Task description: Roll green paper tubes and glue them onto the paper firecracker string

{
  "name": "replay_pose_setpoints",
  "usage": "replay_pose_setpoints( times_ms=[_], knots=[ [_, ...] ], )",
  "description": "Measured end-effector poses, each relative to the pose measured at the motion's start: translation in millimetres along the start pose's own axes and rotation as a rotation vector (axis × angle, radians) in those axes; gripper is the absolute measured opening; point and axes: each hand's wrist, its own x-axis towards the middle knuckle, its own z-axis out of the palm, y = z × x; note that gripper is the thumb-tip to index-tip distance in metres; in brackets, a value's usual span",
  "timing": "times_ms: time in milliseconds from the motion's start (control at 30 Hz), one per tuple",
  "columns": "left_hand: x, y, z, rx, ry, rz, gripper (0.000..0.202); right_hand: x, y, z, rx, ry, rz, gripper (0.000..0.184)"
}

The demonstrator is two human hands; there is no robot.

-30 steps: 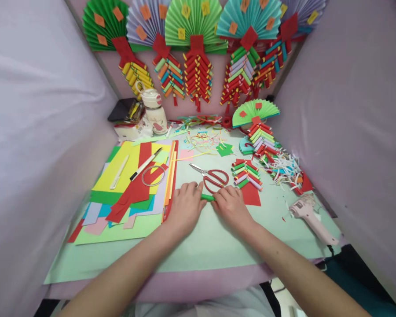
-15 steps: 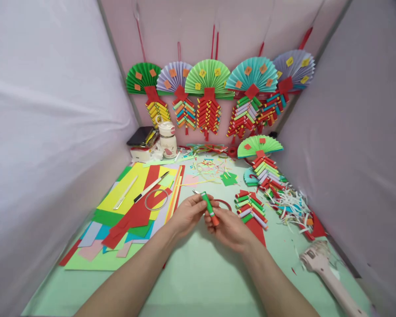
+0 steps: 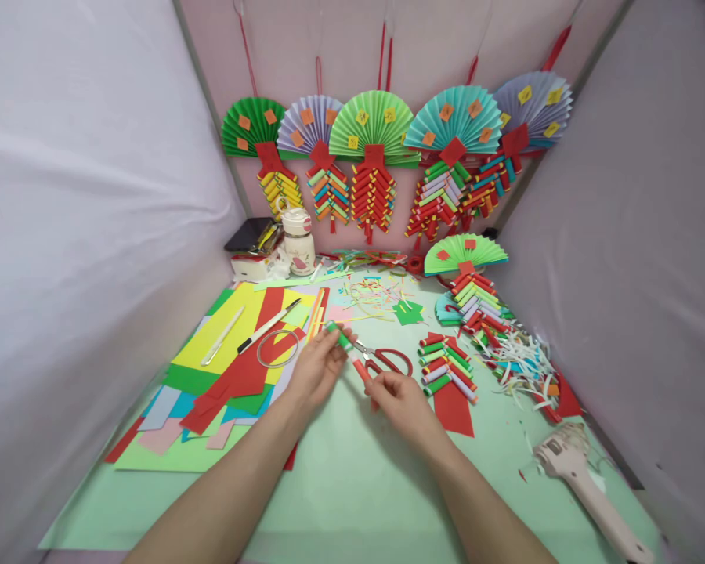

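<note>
My left hand (image 3: 320, 364) has its fingers closed round a slim green tube (image 3: 341, 338) with a pale band, which looks like a glue stick. The tube slants down to the right. My right hand (image 3: 396, 399) pinches its red-orange end piece (image 3: 360, 369); whether the two parts are joined or apart I cannot tell. Just beyond my right hand lie scissors (image 3: 391, 362) with dark red handles. To the right of them is a red paper strip (image 3: 453, 411) bearing slanted rows of small rolled-paper tubes (image 3: 446, 368) in red, green and lilac.
Coloured paper sheets (image 3: 211, 337), pens and a ring of clear tape (image 3: 278, 348) cover the left side. A bottle (image 3: 299, 243) stands at the back. A hot glue gun (image 3: 584, 478) lies front right, near paper shreds (image 3: 522, 360). Paper fan hangings (image 3: 374, 129) line the wall.
Both hands have moved apart, the left one leftward. The tube shows longer between them, with its red-orange end in my right hand. The scissors show more fully.
</note>
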Motion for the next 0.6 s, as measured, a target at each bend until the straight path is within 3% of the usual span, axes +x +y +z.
replay_pose_setpoints(
  times_ms=[100, 267, 367, 467, 600],
  knots=[
    [5, 12, -5.4, -0.065, 0.066, 0.058, 0.014, 4, 1, -5, -0.246, 0.159, -0.098, 0.033],
    [-4, 12, 0.7, -0.076, -0.018, -0.073, 0.014, 30, -6, -25, -0.699, 0.418, -0.325, 0.027],
    [-13, 3, 9.4, 0.017, -0.059, -0.096, 0.019, 35, -12, -27, -0.738, 0.549, -0.480, 0.026],
    [-19, -6, 15.5, 0.153, -0.036, -0.046, 0.025, 26, -18, -16, -0.473, 0.463, -0.595, 0.026],
    [-23, -16, 18.7, 0.297, -0.012, 0.061, 0.028, 13, -19, 2, -0.237, 0.270, -0.589, 0.014]
  ],
)
